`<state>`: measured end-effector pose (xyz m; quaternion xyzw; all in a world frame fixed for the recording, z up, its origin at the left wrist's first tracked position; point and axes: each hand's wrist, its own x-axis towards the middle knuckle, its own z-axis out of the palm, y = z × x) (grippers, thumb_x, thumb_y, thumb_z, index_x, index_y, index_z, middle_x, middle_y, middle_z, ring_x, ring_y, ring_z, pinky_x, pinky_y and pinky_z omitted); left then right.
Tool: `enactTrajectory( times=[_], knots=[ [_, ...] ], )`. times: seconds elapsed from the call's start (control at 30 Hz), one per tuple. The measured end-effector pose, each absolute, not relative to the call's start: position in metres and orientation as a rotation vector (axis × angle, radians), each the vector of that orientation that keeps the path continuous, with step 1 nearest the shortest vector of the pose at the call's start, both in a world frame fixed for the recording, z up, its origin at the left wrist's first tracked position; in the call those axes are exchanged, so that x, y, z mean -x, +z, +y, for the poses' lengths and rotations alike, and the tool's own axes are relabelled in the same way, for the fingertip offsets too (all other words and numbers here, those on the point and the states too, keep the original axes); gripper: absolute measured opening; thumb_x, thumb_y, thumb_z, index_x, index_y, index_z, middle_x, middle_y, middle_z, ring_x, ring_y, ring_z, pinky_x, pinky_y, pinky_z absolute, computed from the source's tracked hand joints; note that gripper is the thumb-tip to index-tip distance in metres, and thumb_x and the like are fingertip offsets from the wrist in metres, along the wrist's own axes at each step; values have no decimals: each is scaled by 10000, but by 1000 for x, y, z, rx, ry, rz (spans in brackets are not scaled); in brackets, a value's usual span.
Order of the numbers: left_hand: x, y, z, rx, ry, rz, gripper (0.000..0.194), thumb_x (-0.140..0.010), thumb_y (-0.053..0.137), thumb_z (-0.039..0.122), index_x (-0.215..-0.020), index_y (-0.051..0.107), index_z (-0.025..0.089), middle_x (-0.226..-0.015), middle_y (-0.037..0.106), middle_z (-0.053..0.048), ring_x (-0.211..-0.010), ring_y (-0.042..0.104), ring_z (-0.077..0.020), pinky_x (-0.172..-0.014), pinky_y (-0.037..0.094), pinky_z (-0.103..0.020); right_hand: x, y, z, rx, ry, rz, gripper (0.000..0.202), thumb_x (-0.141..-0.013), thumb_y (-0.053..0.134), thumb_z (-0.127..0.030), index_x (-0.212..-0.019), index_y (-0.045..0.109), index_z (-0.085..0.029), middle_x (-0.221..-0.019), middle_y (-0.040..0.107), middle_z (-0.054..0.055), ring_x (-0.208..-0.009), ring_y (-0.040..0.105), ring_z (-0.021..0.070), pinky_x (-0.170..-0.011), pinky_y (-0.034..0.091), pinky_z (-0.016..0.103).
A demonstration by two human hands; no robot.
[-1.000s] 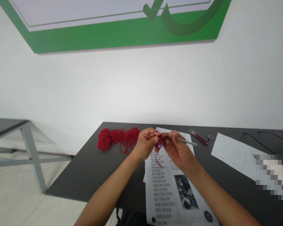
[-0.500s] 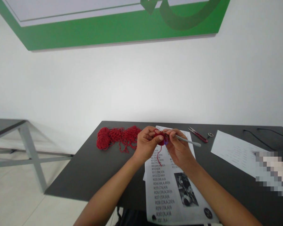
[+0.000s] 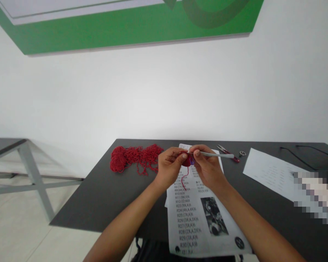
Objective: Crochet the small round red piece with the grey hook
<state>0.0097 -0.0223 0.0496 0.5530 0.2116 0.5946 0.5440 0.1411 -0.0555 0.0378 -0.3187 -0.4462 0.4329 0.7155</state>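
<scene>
My left hand [image 3: 171, 163] pinches a small piece of red crochet work [image 3: 186, 160] between thumb and fingers. Held like a pen in my right hand [image 3: 206, 163] is a crochet hook [image 3: 221, 155] with a grey handle, its tip at the red stitches. A small purple stitch marker [image 3: 192, 161] shows at the right side of the piece. From its underside a red yarn tail [image 3: 183, 180] hangs over the printed pattern sheet [image 3: 186, 222]. Loose red yarn [image 3: 136, 157] with a wound ball at its left end lies left of my hands.
Thread snips [image 3: 228, 153] and a small metal ring [image 3: 242, 154] lie beyond my right hand. Farther right are a second paper [image 3: 268, 174], black glasses [image 3: 297, 158] and a blurred-out patch. The dark table [image 3: 98, 203] meets a white wall; another table [image 3: 8, 147] stands left.
The hook's handle has swung up to nearly level, and my right hand has turned slightly with it. My left hand keeps its pinch on the piece. The whole view has shifted slightly.
</scene>
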Motion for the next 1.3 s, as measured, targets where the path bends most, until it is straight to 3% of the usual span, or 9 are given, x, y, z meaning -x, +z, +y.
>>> enactTrajectory(
  times=[0.2,0.4,0.57,0.73,1.3],
  knots=[
    [-12,39,-17,-1163,1445,464,336,-698,931,422,-783,747,154,-609,712,-6,-491,626,-106,-500,519,-218,-141,39,-60,621,972,-1003,314,-931,668,-588,-1004,741,-291,-902,743,12,-830,706,185,-767,607,340],
    [-13,42,-20,-1191,1544,540,337,-709,923,431,-772,741,154,-632,715,-8,-526,633,-106,-525,526,-215,-143,44,-65,750,847,-1191,227,-769,891,-362,-913,740,-272,-815,729,-17,-707,661,154,-628,556,286],
    [-13,40,-22,-1173,1524,540,313,-729,907,438,-798,766,168,-632,721,0,-511,630,-95,-518,518,-197,-144,39,-61,703,926,-1100,211,-743,912,-302,-889,762,-275,-804,738,-24,-708,670,135,-626,564,254],
    [-13,36,-20,-1124,1490,450,321,-670,950,403,-845,798,181,-737,778,-28,-607,680,-103,-606,554,-201,-147,36,-57,639,1014,-969,222,-712,944,-315,-862,786,-272,-830,756,-29,-717,669,104,-659,558,214],
    [-13,37,-21,-1118,1446,379,289,-643,975,331,-821,800,186,-757,795,-27,-618,709,-110,-623,583,-208,-147,44,-59,598,1045,-943,240,-681,962,-356,-821,786,-274,-802,735,-37,-670,653,95,-619,559,214]
  ],
)
